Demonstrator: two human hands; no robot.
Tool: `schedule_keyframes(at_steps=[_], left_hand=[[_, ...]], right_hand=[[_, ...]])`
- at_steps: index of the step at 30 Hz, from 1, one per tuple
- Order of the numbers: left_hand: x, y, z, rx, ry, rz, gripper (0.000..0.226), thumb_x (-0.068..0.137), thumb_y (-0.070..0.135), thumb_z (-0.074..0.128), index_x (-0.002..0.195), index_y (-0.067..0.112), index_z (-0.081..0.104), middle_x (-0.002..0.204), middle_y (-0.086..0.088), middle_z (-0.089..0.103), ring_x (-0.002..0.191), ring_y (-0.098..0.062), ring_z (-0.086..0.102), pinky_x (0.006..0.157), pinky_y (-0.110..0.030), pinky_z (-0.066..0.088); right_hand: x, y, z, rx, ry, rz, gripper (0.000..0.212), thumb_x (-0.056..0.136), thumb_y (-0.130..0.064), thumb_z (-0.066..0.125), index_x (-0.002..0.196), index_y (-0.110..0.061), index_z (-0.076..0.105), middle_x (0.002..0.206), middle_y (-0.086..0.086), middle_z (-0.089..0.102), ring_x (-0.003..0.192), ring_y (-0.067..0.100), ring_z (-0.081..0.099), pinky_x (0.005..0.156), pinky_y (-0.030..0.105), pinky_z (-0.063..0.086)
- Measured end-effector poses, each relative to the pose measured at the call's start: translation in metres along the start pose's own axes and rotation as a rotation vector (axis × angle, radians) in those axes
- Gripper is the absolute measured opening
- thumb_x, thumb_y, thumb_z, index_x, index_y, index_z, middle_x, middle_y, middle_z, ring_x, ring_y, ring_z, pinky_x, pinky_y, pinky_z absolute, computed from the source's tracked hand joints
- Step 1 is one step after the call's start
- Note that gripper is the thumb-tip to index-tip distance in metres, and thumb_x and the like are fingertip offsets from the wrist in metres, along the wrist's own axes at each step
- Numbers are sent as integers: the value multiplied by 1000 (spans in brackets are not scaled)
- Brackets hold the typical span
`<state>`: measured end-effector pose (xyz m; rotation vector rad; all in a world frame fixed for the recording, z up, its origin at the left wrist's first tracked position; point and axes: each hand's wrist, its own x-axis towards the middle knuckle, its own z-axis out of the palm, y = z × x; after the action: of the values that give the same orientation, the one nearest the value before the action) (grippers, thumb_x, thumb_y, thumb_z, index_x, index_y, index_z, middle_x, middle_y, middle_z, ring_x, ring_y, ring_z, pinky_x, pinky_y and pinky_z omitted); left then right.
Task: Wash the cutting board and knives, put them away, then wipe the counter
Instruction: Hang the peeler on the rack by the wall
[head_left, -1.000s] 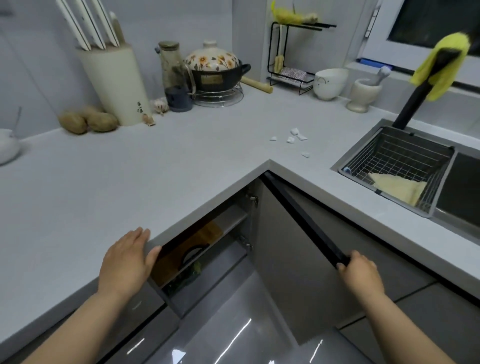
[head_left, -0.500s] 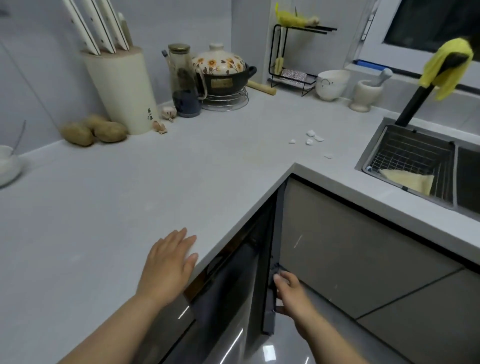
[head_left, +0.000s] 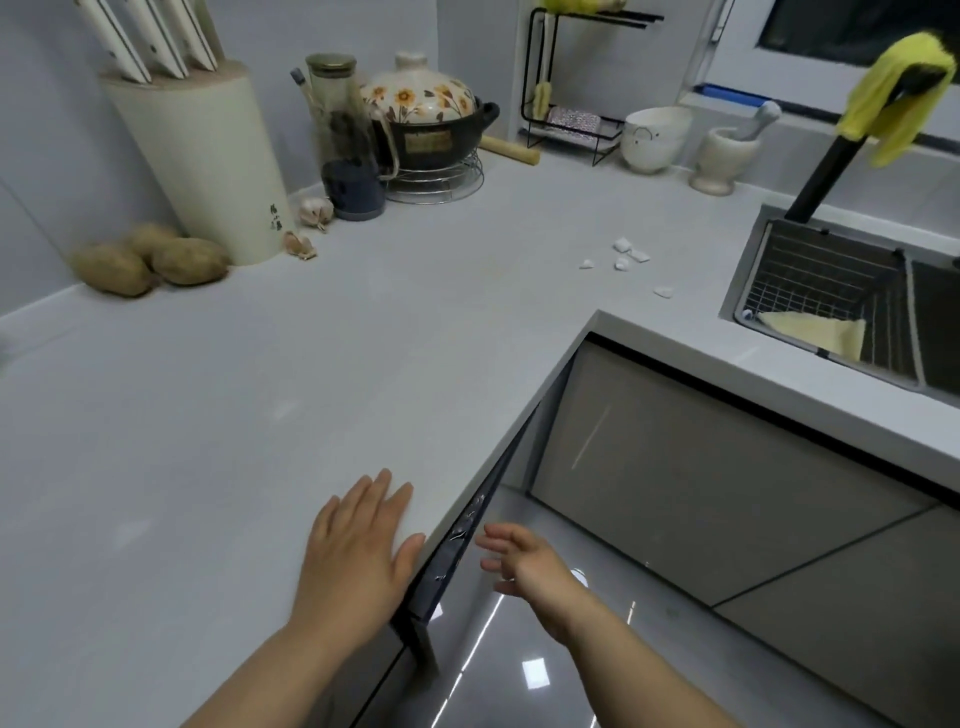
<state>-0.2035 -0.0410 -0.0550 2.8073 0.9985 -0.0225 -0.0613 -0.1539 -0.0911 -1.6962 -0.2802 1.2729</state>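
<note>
Shows the left hand (head_left: 358, 561) laid palm-down on the counter (head_left: 311, 364), well in front of the knife block (head_left: 208, 161) and to its right. Fingers straight, close together, holding nothing, tips pointing back toward the block, thumb at the counter's front lip. Counter surface directly under palm and fingers.

Places the right hand (head_left: 524, 566) farther right of the block again, off the counter and lower, in front of the cabinet door (head_left: 457, 551). Fingers loosely spread, slightly blurred, gripping nothing. Fingertips near the door's dark top edge, contact not discernible. Sets that dark edge between the two hands, just beside the left thumb. Door's closure: cannot tell.

Knives (head_left: 150, 41): white handles slanting out of the top of the block, well apart from both sets of fingers.

White scraps (head_left: 628, 254): scattered on the counter well right of the block, far beyond the fingertips.

Potatoes (head_left: 150, 265): at the left of the block's base, the nearest close against it.

Garlic (head_left: 316, 210): just right of the block's base.

Glass jar (head_left: 345, 140): right of the block, followed by a dark pot (head_left: 426, 119) with flowered lid on a wire stand.

Bowl (head_left: 654, 135) and mortar (head_left: 724, 156) with pestle: farther right of the block, at the back.

Sink (head_left: 737, 270): farthest right of the block, with a wire basket (head_left: 810, 270) inside and a folded pale cloth (head_left: 815, 332) lying in the basket.

Black faucet (head_left: 826, 171): rising behind the sink, a yellow rag (head_left: 898, 88) draped over its head
</note>
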Motion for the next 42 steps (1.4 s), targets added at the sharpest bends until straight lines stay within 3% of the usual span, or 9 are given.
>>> schedule_keyframes(at_steps=[6,11,16,22,25,29,31,34,42], left_hand=[[30,8,-23,-124,85,84,42,72,41,40,79,16,73,82,-1,72,72,-25,70,63,-39,54],[98,66,-37,-361,211,103,61,70,51,26,93,18,72,96,6,69,94,-16,62,81,-24,37],[175,142,-37,-474,253,190,58,70,52,28,89,19,72,90,9,69,88,-4,57,75,-4,30],[263,235,-27,-476,247,278,60,73,48,26,99,16,70,100,2,70,97,-11,60,84,-23,40],[291,269,-20,-468,256,278,73,73,54,19,119,16,60,126,0,58,121,-15,50,99,-21,27],[319,289,-1,-401,171,266,89,67,60,4,136,17,41,144,2,38,135,-13,33,103,-17,17],[332,292,9,-300,102,259,78,76,56,13,131,13,49,138,-2,47,128,-19,45,103,-25,29],[335,294,14,-202,-7,220,65,94,47,13,103,17,70,111,-2,69,100,-18,67,83,-25,50],[336,294,16,-164,20,210,69,96,48,7,102,16,68,108,-4,69,107,-11,42,83,-22,30]], right_hand=[[4,-29,-73,-32,239,-128,30,88,10,31,96,-10,52,81,-2,60,64,8,54,55,13,41],[29,-79,-133,13,371,-274,42,86,18,28,73,-14,52,70,4,57,36,-6,50,42,6,40],[40,-124,-224,-103,382,-408,39,83,19,35,80,-14,56,72,1,61,47,-7,56,55,6,46],[54,-161,-351,-99,573,-491,34,87,8,48,76,-24,57,75,-3,61,66,8,56,63,15,46],[77,-167,-398,-150,632,-416,23,89,0,52,77,-18,59,75,-2,56,66,10,49,62,21,38],[108,-171,-428,-318,591,-287,18,89,-7,55,106,-9,61,96,2,57,90,16,52,79,23,38],[123,-173,-436,-422,515,-212,31,89,-9,57,120,-6,57,114,9,59,100,19,53,85,23,38],[140,-172,-442,-577,388,-134,47,87,-11,59,132,-9,47,135,9,51,122,23,49,101,28,38],[167,-172,-440,-731,240,-143,39,84,-27,63,119,-13,52,119,8,56,111,21,53,88,24,40]])
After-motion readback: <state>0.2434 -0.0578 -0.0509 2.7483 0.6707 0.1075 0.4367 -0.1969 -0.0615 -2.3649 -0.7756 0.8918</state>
